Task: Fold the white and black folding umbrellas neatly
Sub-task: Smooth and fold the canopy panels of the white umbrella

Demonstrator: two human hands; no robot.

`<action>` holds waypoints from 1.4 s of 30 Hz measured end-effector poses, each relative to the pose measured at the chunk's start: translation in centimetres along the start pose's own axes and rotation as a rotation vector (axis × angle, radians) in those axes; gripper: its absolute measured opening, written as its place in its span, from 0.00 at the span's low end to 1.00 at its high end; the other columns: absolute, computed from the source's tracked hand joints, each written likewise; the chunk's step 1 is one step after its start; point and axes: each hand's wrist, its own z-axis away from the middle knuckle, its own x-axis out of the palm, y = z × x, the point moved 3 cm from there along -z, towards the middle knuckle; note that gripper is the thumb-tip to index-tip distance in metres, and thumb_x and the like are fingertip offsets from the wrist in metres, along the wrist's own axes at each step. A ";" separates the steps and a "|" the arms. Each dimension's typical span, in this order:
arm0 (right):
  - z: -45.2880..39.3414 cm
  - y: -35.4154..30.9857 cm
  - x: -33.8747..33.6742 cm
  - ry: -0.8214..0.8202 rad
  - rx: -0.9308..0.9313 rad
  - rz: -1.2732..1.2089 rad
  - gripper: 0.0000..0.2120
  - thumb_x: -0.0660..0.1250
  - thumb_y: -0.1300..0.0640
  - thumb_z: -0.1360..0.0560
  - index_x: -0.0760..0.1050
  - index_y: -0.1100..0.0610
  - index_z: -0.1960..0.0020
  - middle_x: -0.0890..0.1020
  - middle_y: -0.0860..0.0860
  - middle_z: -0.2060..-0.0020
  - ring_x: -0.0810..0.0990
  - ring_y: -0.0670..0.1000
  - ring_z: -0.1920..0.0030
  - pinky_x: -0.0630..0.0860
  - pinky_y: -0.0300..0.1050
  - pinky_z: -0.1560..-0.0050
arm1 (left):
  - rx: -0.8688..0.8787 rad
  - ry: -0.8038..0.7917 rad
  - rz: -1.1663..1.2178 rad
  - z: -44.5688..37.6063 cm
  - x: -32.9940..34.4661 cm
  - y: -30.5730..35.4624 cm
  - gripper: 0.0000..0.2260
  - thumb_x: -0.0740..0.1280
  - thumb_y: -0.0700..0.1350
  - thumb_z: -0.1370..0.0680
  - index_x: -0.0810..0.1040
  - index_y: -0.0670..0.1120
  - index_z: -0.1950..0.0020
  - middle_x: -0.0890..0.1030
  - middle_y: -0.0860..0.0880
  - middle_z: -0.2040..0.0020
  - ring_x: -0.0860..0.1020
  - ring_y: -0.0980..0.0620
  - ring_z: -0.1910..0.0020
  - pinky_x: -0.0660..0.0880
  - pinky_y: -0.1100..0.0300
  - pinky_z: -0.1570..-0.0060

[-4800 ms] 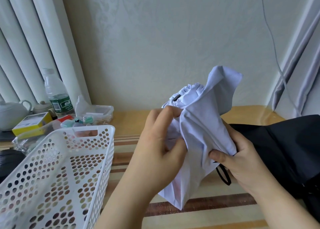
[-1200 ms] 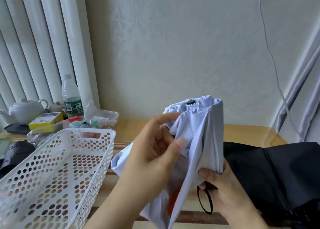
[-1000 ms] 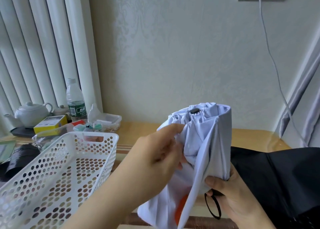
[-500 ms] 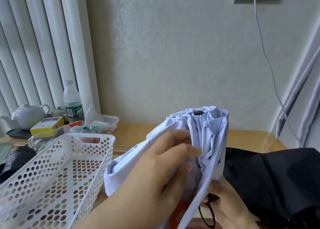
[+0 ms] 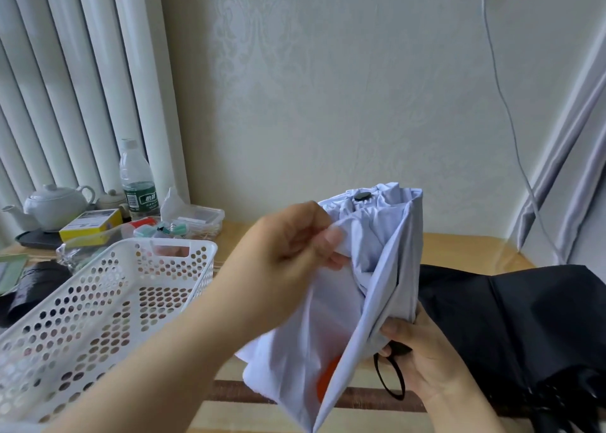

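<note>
The white umbrella stands upright in front of me, its black tip button on top and loose panels hanging down. My left hand pinches a fold of its fabric near the top. My right hand grips the lower end at the handle, where a black wrist loop hangs. An orange patch shows through the cloth low down. The black umbrella lies spread on the table to the right.
A white perforated basket sits at left on the striped wooden table. Behind it are a teapot, a water bottle, a yellow box and a clear tub. A cable hangs down the wall at right.
My left hand let go of the wide panel it had pulled out to the left and now pinches a fold higher, close to the umbrella's top. The right hand keeps its grip.
</note>
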 end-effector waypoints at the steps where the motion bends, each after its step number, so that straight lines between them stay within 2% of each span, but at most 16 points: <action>1: 0.1 -0.2 0.1 -0.030 0.001 0.013 0.23 0.86 0.52 0.58 0.82 0.57 0.67 0.76 0.53 0.76 0.71 0.47 0.79 0.69 0.36 0.78 | -0.024 -0.023 0.081 -0.2 -0.3 -0.4 0.10 0.63 0.47 0.25 0.75 0.41 0.60 0.83 0.48 0.66 0.82 0.55 0.63 0.77 0.64 0.59; 6: 0.3 -0.2 0.6 -0.096 0.025 0.017 0.22 0.85 0.51 0.55 0.82 0.56 0.66 0.76 0.52 0.77 0.69 0.46 0.80 0.68 0.36 0.78 | -0.116 0.001 0.400 -0.3 0.0 -1.4 0.08 0.63 0.47 0.24 0.74 0.45 0.61 0.81 0.46 0.64 0.80 0.52 0.62 0.75 0.62 0.57; 9: 0.0 -0.1 0.3 -0.013 -0.002 0.005 0.27 0.85 0.50 0.56 0.81 0.58 0.62 0.76 0.53 0.75 0.69 0.47 0.78 0.68 0.38 0.76 | -0.184 0.083 0.482 -0.1 0.4 -1.2 0.08 0.66 0.48 0.24 0.68 0.48 0.53 0.83 0.45 0.61 0.82 0.49 0.58 0.77 0.56 0.51; 11: -0.2 -0.1 0.0 0.048 -0.028 0.004 0.34 0.86 0.51 0.58 0.77 0.62 0.57 0.75 0.54 0.73 0.71 0.47 0.76 0.70 0.39 0.76 | -0.134 0.093 0.323 0.4 0.6 -0.3 0.11 0.68 0.47 0.24 0.66 0.57 0.51 0.83 0.48 0.58 0.82 0.51 0.56 0.78 0.57 0.51; 14: -0.4 -0.6 0.3 0.042 -0.077 0.045 0.42 0.86 0.52 0.55 0.72 0.66 0.49 0.78 0.54 0.70 0.76 0.49 0.73 0.73 0.40 0.73 | 0.061 0.006 -0.260 1.4 1.2 1.3 0.13 0.62 0.51 0.26 0.64 0.69 0.50 0.79 0.56 0.59 0.79 0.60 0.58 0.78 0.65 0.58; 18: -0.7 -1.0 0.3 0.041 -0.102 0.159 0.39 0.85 0.51 0.53 0.75 0.60 0.46 0.80 0.57 0.62 0.81 0.53 0.65 0.77 0.43 0.67 | 0.151 -0.028 -0.702 1.5 1.9 1.5 0.11 0.59 0.51 0.29 0.68 0.56 0.48 0.73 0.53 0.75 0.73 0.52 0.77 0.73 0.57 0.79; 20: -0.7 -0.9 0.2 0.062 -0.112 0.225 0.33 0.84 0.53 0.51 0.76 0.56 0.48 0.80 0.57 0.62 0.79 0.52 0.67 0.75 0.42 0.69 | 0.138 -0.012 -0.854 1.3 2.3 2.0 0.09 0.58 0.52 0.26 0.70 0.55 0.48 0.73 0.53 0.75 0.71 0.52 0.77 0.70 0.59 0.77; 23: -0.9 -0.8 0.1 0.060 -0.114 0.240 0.28 0.79 0.58 0.47 0.78 0.54 0.48 0.82 0.59 0.58 0.81 0.55 0.62 0.77 0.44 0.66 | -0.110 -0.119 -0.711 1.6 2.7 1.2 0.13 0.53 0.55 0.26 0.71 0.54 0.49 0.72 0.51 0.69 0.69 0.52 0.69 0.67 0.59 0.68; 26: -0.8 -0.6 0.1 0.025 -0.092 0.144 0.39 0.85 0.53 0.52 0.76 0.62 0.45 0.81 0.57 0.63 0.79 0.52 0.67 0.76 0.42 0.69 | -0.100 -0.266 -0.409 1.5 3.0 0.2 0.14 0.56 0.52 0.28 0.77 0.48 0.52 0.82 0.50 0.63 0.79 0.51 0.61 0.77 0.58 0.59; 28: -0.7 -0.5 -0.1 -0.023 -0.089 0.065 0.34 0.85 0.48 0.51 0.77 0.63 0.52 0.77 0.54 0.71 0.73 0.48 0.74 0.71 0.39 0.73 | -0.170 -0.379 -0.110 1.5 2.6 -1.0 0.09 0.62 0.46 0.26 0.80 0.46 0.52 0.85 0.51 0.56 0.82 0.55 0.55 0.78 0.57 0.50; 30: -0.6 -0.3 -0.2 -0.046 -0.085 0.029 0.26 0.84 0.45 0.51 0.79 0.57 0.62 0.75 0.53 0.74 0.70 0.47 0.76 0.69 0.38 0.75 | -0.237 -0.383 0.064 1.5 1.9 -1.8 0.05 0.64 0.40 0.27 0.80 0.45 0.55 0.84 0.49 0.56 0.82 0.54 0.54 0.77 0.57 0.48; 31: -0.6 -0.2 -0.2 -0.040 -0.075 0.016 0.26 0.85 0.44 0.53 0.79 0.56 0.63 0.75 0.52 0.74 0.70 0.47 0.76 0.69 0.38 0.75 | -0.238 -0.364 0.064 1.5 1.6 -2.0 0.06 0.64 0.39 0.28 0.80 0.46 0.57 0.84 0.48 0.57 0.81 0.52 0.55 0.77 0.55 0.49; 33: -0.7 0.1 -0.2 -0.017 -0.052 -0.007 0.35 0.85 0.45 0.56 0.78 0.58 0.55 0.78 0.53 0.71 0.74 0.48 0.75 0.71 0.39 0.74 | -0.187 -0.316 -0.039 1.3 1.3 -2.1 0.08 0.63 0.38 0.30 0.80 0.50 0.58 0.83 0.52 0.58 0.81 0.51 0.55 0.77 0.55 0.50; 37: -0.8 -0.1 -0.1 0.011 -0.072 0.024 0.49 0.85 0.47 0.53 0.71 0.68 0.39 0.83 0.58 0.60 0.82 0.51 0.65 0.78 0.40 0.68 | -0.082 -0.393 -0.191 1.5 2.4 -0.7 0.08 0.63 0.42 0.24 0.78 0.52 0.49 0.83 0.53 0.55 0.80 0.56 0.53 0.76 0.59 0.48; 39: -0.9 -0.1 -0.4 0.032 -0.079 0.049 0.47 0.85 0.46 0.54 0.73 0.66 0.43 0.82 0.57 0.63 0.82 0.51 0.66 0.78 0.43 0.68 | -0.051 -0.464 -0.272 1.9 3.1 -0.3 0.07 0.63 0.45 0.24 0.78 0.49 0.49 0.83 0.51 0.55 0.80 0.54 0.54 0.75 0.59 0.49; 42: -0.8 0.1 -1.0 0.040 -0.068 -0.031 0.38 0.85 0.45 0.56 0.79 0.59 0.51 0.81 0.55 0.69 0.80 0.51 0.70 0.77 0.46 0.69 | -0.047 -0.446 -0.393 2.2 2.6 -0.3 0.08 0.63 0.49 0.24 0.79 0.47 0.56 0.82 0.52 0.59 0.78 0.56 0.59 0.75 0.64 0.56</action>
